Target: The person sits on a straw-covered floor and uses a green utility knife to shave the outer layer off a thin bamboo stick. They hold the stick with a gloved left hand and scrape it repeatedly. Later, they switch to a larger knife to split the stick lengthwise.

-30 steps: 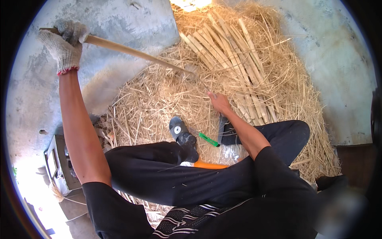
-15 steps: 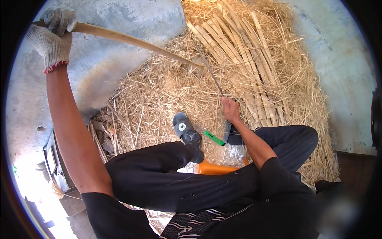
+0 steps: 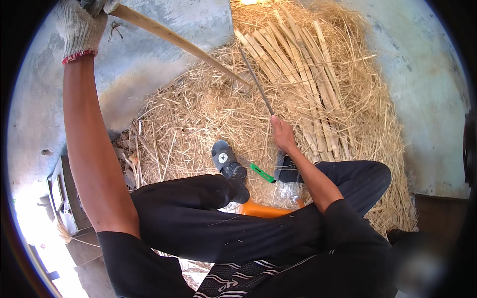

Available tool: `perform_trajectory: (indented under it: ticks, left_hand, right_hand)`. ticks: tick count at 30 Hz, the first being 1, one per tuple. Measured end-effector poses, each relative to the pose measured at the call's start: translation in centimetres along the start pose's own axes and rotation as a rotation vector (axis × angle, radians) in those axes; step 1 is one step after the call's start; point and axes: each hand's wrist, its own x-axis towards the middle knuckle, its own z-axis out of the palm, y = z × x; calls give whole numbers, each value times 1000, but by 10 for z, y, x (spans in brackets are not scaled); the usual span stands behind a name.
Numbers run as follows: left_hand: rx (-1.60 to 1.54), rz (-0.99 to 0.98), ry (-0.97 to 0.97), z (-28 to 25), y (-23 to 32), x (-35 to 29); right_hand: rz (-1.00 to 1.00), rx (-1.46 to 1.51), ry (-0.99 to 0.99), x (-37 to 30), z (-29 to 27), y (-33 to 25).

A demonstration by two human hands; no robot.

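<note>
Raised at the upper left, my left hand (image 3: 83,31) wears a whitish knit glove with dark fingers and a red-edged cuff. It is closed around one end of a long split bamboo strip (image 3: 174,38); the top edge cuts off part of the hand. The strip slopes down to the right, its other end low over the straw near the middle. My bare right hand (image 3: 283,135) is closed around the grip of a long, thin-bladed knife (image 3: 257,81), the grip itself hidden by my fingers. The blade points up and left, close to the strip's lower end.
Several bamboo strips (image 3: 304,69) lie bundled on the straw-like shavings (image 3: 194,116) to the right. A green-handled tool (image 3: 262,173) rests between my sandalled feet. Under my legs shows an orange stool (image 3: 266,211). Bluish-grey walls (image 3: 422,99) stand on both sides.
My left hand has moved up and a little right, raising its end of the bamboo strip. My right hand and the knife hold nearly the same place; the whole view has shifted slightly.
</note>
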Motion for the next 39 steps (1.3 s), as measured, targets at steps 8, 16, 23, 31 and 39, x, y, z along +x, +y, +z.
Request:
perform_trajectory:
  ticks: [8,16,23,31,39]
  left_hand:
    - [4,94,279,45,-22,-6]
    - [35,78,344,38,-3,-9]
    - [-27,47,363,40,-9,-10]
    - [20,65,541,43,-6,0]
    - [102,113,545,46,-1,-5]
  right_hand:
    - [246,-25,-28,35,15,82]
    - [119,603,-12,5,18,15]
    - [460,429,-175,7,25,39]
    - [239,558,-126,-6,21,-12]
    - [347,522,-230,6,26,-35]
